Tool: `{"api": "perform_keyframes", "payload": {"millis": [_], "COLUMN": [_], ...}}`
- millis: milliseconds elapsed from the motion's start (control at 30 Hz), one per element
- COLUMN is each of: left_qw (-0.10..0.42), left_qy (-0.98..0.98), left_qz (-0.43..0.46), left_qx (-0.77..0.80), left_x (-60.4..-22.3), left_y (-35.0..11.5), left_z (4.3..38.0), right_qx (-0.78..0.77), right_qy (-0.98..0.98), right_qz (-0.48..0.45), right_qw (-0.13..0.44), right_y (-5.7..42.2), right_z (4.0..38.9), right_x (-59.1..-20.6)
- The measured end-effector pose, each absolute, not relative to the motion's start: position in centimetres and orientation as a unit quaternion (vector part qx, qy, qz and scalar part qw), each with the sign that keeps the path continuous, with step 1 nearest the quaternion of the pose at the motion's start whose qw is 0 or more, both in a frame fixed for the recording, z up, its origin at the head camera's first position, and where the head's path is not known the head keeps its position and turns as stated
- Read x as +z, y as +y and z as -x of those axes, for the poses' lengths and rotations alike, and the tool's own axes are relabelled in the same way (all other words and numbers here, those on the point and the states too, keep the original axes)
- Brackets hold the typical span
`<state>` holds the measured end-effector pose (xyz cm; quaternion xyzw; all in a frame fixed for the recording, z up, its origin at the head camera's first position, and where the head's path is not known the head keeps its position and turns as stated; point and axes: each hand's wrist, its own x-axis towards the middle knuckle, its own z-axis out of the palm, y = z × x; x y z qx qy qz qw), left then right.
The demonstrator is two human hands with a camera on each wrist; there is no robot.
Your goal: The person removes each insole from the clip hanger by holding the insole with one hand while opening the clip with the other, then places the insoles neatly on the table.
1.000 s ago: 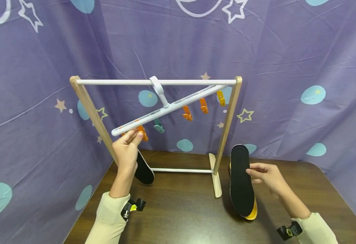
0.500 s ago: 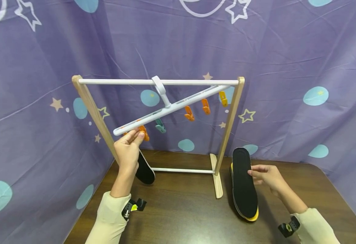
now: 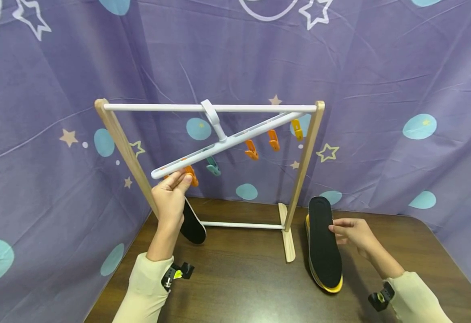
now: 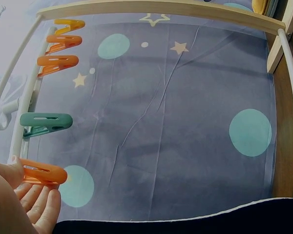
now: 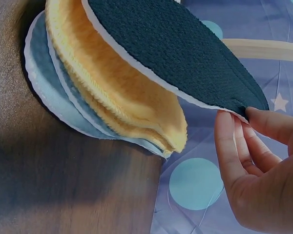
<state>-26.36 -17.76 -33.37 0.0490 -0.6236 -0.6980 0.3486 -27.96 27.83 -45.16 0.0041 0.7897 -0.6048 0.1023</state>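
Observation:
My left hand (image 3: 170, 202) pinches an orange clothespin (image 4: 44, 171) near the low left end of the tilted white hanger (image 3: 235, 138). Behind that wrist hangs a black insole (image 3: 192, 224) with a pale edge, its upper part hidden by the hand. On the right, my right hand (image 3: 352, 233) holds another black insole (image 3: 325, 246) by its edge, thumb on the dark face and fingers underneath. In the right wrist view, this insole slants above a stack of fuzzy yellow insoles (image 5: 122, 87) and grey-blue insoles (image 5: 44, 73) on the table.
The hanger hooks over the top bar (image 3: 150, 107) of a wooden rack (image 3: 303, 166). Further along it hang a green clothespin (image 3: 213, 166), two orange ones and a yellow one (image 3: 297, 130). The rack's foot (image 3: 286, 242) stands left of the insole stack; a purple curtain (image 3: 381, 67) is behind.
The black insole in my right hand has shifted slightly and now covers more of the yellow one below. The left hand keeps its grip on the orange clothespin; the head view has moved a little.

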Motion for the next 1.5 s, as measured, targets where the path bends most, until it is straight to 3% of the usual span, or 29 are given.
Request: {"api": "perform_keyframes", "payload": {"millis": [633,1500], "left_qw": [0.341,0.337], "left_qy": [-0.622,-0.623], "left_qz": [-0.05,-0.055], "left_qx": [-0.703,-0.704], "left_x": [-33.4,-33.4], "left_y": [-17.6,-17.5], "left_z": [26.4,26.3], "right_qx": [-0.6,-0.595], "right_qy": [0.791,0.798], "right_qz": [0.0,-0.036], "right_qw": [0.118,0.089], "right_y": [27.8,27.2], "right_z": [28.6,28.8], "right_x": [-46.4,-48.0]}}
